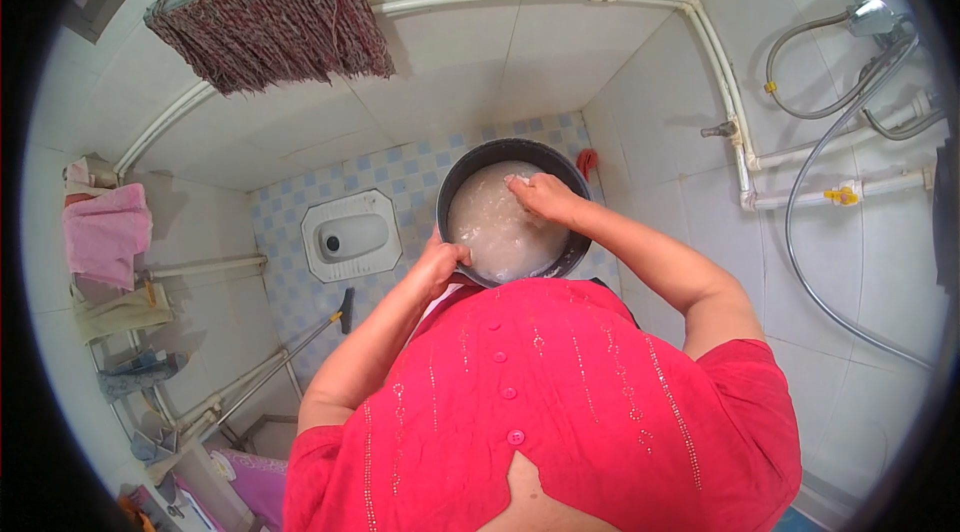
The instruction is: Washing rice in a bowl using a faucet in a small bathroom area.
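A large dark round pot (pixel 486 151) is in front of me at the upper middle of the view. Cloudy, whitish liquid (pixel 487 213) with pale bits or froth fills much of it. My left hand (pixel 441 262) grips the near left rim, its thumb over the inside edge. Above the liquid, inside the far right part of the rim, is my right hand (pixel 549 197) with curled fingers. Something pale shows at its fingertips, but whether it is held or just wet residue is unclear. What supports the pot is hidden.
A white squat toilet (pixel 352 235) is set in the blue-and-white tiled floor. Nearby lies a long-handled squeegee (pixel 345 313). A string mop (pixel 277 29) hangs at the upper left. Cloths (pixel 109 232) hang left; pipes (pixel 724 74) and a shower hose (pixel 796 232) line the right wall.
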`<state>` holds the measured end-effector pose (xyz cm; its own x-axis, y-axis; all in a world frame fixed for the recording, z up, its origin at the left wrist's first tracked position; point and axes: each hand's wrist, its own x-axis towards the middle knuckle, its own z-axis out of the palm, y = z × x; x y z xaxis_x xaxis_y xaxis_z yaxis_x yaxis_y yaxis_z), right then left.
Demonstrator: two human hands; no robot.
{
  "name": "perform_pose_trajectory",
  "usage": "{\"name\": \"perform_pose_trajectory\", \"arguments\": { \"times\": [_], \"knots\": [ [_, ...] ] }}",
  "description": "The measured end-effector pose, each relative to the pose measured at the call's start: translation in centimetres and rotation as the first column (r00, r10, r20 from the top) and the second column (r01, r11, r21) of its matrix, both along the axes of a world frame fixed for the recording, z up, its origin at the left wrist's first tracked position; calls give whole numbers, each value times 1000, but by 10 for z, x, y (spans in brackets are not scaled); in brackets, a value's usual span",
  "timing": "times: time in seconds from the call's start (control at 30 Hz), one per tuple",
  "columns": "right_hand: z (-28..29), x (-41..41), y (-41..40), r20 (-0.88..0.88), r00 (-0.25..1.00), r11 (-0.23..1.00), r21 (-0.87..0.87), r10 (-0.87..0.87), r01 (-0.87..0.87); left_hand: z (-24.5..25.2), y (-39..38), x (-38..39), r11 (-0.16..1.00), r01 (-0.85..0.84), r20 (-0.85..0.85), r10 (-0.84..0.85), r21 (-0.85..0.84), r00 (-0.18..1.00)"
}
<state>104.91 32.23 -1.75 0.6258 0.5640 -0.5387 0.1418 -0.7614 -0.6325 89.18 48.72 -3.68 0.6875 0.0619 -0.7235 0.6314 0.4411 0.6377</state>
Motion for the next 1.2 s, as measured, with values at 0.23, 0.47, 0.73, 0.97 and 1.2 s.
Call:
{"name": "perform_pose_trajectory", "arguments": {
  "times": [0.23,0.47,0.73,0.97,1.2],
  "knots": [
    [-52,-11,15,313,908,960,-99,278,-260,7,-3,2,999,32,-50,-33,-37,998],
    [-71,-58,35,136,945,931,181,296,-318,-2,-4,-1,996,73,42,-75,44,996],
    [-42,-64,30,-671,682,933,357,291,-47,0,-4,-3,998,57,55,-59,36,997],
    [-10,-48,19,-764,642,905,231,-59,358,24,-4,2,996,86,10,-86,-19,996],
    [-22,-34,23,-291,948,954,225,-127,197,21,-5,4,995,98,12,-98,-31,995]
  ]
}}
